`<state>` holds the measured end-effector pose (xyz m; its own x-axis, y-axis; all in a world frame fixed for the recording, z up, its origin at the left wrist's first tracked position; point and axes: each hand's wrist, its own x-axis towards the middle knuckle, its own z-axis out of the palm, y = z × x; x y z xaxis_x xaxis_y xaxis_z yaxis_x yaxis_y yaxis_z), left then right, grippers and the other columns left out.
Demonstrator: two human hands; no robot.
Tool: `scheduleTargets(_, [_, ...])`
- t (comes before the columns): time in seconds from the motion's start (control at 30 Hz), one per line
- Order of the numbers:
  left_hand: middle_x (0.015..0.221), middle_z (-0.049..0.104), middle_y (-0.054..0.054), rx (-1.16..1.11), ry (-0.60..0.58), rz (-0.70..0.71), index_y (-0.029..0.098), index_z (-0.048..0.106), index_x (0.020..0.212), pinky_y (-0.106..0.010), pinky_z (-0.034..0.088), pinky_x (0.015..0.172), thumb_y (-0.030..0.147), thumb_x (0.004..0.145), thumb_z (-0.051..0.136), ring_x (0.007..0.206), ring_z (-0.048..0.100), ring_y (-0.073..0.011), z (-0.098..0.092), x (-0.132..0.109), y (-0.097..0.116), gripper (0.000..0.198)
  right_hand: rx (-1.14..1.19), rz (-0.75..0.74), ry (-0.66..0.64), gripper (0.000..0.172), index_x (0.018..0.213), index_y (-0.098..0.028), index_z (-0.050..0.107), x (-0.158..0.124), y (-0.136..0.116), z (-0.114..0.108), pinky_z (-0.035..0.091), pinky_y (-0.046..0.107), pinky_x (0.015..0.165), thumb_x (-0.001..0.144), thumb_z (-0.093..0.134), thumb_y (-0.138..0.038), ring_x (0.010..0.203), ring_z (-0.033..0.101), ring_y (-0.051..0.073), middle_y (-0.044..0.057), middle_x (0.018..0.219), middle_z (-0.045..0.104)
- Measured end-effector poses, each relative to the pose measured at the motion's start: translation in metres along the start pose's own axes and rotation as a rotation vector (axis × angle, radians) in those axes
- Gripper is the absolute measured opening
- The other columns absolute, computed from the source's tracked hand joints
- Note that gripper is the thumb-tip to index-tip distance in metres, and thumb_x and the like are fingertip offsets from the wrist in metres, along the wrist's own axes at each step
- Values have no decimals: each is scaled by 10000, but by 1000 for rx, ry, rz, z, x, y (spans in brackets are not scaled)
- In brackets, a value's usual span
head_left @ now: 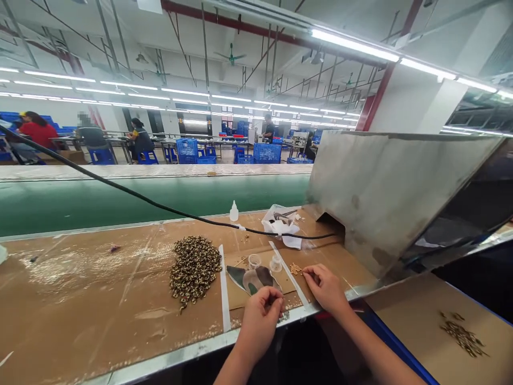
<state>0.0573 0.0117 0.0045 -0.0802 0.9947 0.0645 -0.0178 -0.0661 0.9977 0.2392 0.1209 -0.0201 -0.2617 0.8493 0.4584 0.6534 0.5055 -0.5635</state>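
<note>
Table (100, 299), cardboard-topped; metal hood (393, 198) at 2 o'clock. Big pile of brass parts (195, 267) lies at 10 o'clock from the left hand (259, 321). A thin scatter of brass parts (463, 337) sits at 4 o'clock from the right hand (326, 289). Judging by the two heaps, little is done and most is left. Both hands are pinched closed at the table's near edge, contents too small to tell. Two clear cups (254, 261) at 12 o'clock of the left hand. Gold bits (295, 268) just beside the right fingertips.

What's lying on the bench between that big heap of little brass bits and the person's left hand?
A white tape strip runs across there, with flat dark pieces just ahead of the left hand, seen in the head view.
</note>
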Motion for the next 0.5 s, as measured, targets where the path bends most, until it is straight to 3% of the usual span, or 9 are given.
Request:
scheduleTargets(0.2, [624,517,6,55,-125,0,166,544,720,-293,367,560,131,741,460,588,481,-160,-4,9,-9,93,-34,31,-32,270,812,-172,632,3,3,3,453,309,585,865,433,-346,592,547,179,76,781,620])
scheduleTargets(0.37, [615,518,44,128,-358,2,160,614,658,-291,376,589,-3,623,589,587,488,-141,-15,26,-22,169,-48,75,-47,311,813,-174,648,4,4,6,454,295,561,882,433,-389,585,550,175,68,747,610])
scheduleTargets(0.43, [650,566,44,130,-465,-19,168,624,687,-307,438,609,73,690,668,599,535,-143,-20,31,-25,105,-45,91,-38,322,809,-176,654,3,4,6,456,287,553,884,435,-400,577,550,170,64,749,615])
scheduleTargets(0.5, [824,656,-2,127,-537,-29,183,644,788,-354,504,691,248,817,641,736,608,-176,-27,33,-24,71,-39,97,-20,326,777,-183,657,3,2,3,460,275,549,881,448,-411,586,562,169,58,740,622])
